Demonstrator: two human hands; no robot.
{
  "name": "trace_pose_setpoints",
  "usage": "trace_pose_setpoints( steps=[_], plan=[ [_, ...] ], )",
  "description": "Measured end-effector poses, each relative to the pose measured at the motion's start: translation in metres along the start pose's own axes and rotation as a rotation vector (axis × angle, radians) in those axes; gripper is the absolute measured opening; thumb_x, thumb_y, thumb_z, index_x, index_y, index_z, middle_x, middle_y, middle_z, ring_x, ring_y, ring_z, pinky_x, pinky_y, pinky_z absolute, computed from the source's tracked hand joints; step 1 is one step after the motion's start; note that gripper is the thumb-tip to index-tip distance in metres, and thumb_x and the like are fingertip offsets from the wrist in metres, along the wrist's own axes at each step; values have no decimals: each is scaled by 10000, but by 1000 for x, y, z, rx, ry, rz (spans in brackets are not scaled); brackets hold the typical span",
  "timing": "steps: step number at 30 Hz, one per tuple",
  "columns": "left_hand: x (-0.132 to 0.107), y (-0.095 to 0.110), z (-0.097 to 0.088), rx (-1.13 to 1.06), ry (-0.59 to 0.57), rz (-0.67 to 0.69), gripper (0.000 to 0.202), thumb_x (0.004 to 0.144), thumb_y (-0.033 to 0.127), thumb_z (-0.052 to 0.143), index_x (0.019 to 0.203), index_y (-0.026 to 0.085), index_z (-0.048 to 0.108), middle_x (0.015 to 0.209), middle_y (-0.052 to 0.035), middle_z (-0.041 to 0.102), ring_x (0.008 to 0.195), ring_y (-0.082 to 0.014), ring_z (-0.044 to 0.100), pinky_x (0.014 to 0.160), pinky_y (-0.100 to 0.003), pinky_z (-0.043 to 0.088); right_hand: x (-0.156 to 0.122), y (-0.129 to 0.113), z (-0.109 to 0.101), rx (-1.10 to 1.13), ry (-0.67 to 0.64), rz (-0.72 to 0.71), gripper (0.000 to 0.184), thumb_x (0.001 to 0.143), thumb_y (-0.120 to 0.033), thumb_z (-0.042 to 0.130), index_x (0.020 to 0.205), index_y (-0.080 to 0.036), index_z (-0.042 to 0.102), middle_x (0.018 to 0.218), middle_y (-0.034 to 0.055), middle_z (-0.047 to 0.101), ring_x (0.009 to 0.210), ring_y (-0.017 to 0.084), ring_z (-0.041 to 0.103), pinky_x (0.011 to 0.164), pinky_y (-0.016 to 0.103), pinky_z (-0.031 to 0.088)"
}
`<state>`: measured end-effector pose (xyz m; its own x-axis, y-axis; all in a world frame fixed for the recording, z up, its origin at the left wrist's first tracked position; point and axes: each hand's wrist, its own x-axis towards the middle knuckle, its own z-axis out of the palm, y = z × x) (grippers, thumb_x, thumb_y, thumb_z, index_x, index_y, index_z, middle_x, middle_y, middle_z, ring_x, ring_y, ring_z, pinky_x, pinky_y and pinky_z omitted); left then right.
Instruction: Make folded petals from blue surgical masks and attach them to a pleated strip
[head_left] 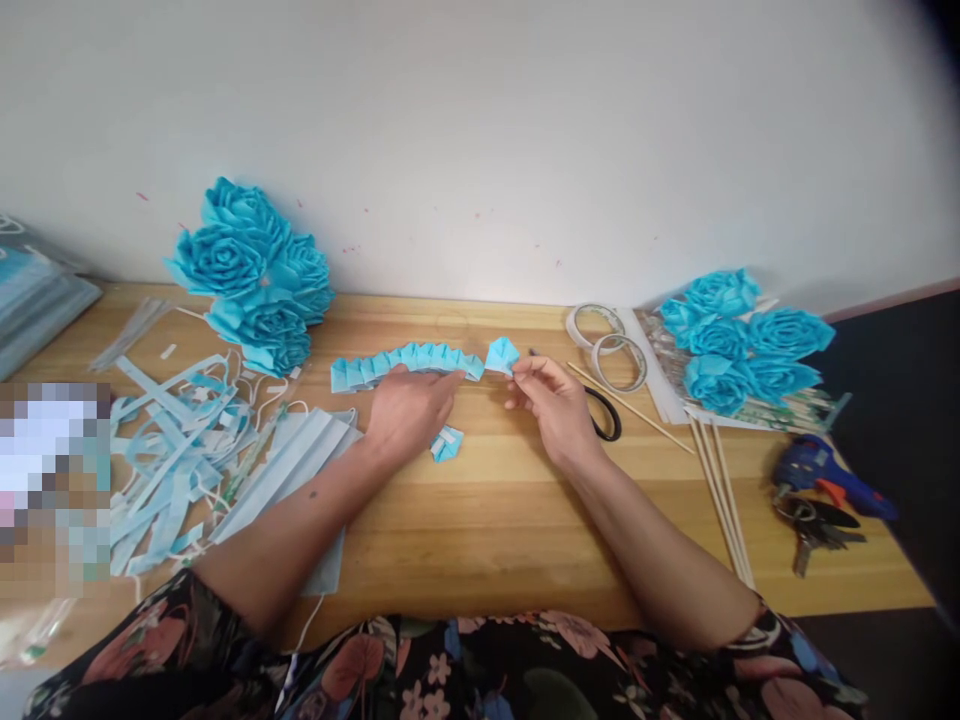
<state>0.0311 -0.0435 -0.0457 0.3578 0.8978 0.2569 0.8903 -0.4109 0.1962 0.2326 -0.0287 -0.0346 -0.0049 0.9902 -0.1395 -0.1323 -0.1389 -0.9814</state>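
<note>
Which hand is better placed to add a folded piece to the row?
Likely your right hand: it pinches a folded piece beside the row, whose edge your left hand partly covers.

A black garment point(487, 680) with pink and blue printed flowers point(577, 633) has sleeves point(169, 640) leaving both forearms point(660, 550) bare.

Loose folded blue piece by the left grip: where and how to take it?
Probably pinch the folded piece by its right edge, coming in low from the right: it lies flat on the table, that edge shows uncovered, and the left grip crowds its far left side.
</note>
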Motion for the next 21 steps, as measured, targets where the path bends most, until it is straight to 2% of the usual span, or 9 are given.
trace_pose_setpoints(
  steps=[3, 9, 13, 21],
  plan=[
    [0, 1, -1, -11, -23, -4, 362, 862, 103, 436, 1043, 225, 724, 794, -41, 748, 724, -185, 661, 666, -315, 399, 0, 0, 0, 2, 7, 29, 220, 672, -385, 780, 784, -219, 688, 772, 9, 626, 743, 141, 569, 552, 228, 531],
    [2, 4, -4, 31, -105, -21, 305, 897, 130, 450, 1009, 199, 725, 826, -56, 750, 744, -204, 669, 685, -330, 404, -2, 1, 1, 11, 20, 130, 233, 631, -344, 802, 810, -202, 754, 797, 28, 663, 750, 137, 586, 514, 200, 527],
    [2, 4, -1, 48, -75, -1, 300, 904, 143, 447, 1034, 194, 713, 838, -57, 750, 744, -206, 669, 681, -335, 408, -3, 2, 1, 10, 19, 142, 231, 640, -339, 796, 824, -203, 769, 808, 33, 686, 752, 140, 600, 512, 200, 531],
    [0, 2, 4, 66, -42, 16, 299, 901, 153, 449, 1056, 191, 702, 858, -64, 752, 735, -201, 664, 678, -326, 413, -4, 2, -1, -49, -68, 170, 262, 695, -356, 777, 921, -225, 787, 954, 71, 747, 901, 208, 675, 473, 203, 529]
  ],
)
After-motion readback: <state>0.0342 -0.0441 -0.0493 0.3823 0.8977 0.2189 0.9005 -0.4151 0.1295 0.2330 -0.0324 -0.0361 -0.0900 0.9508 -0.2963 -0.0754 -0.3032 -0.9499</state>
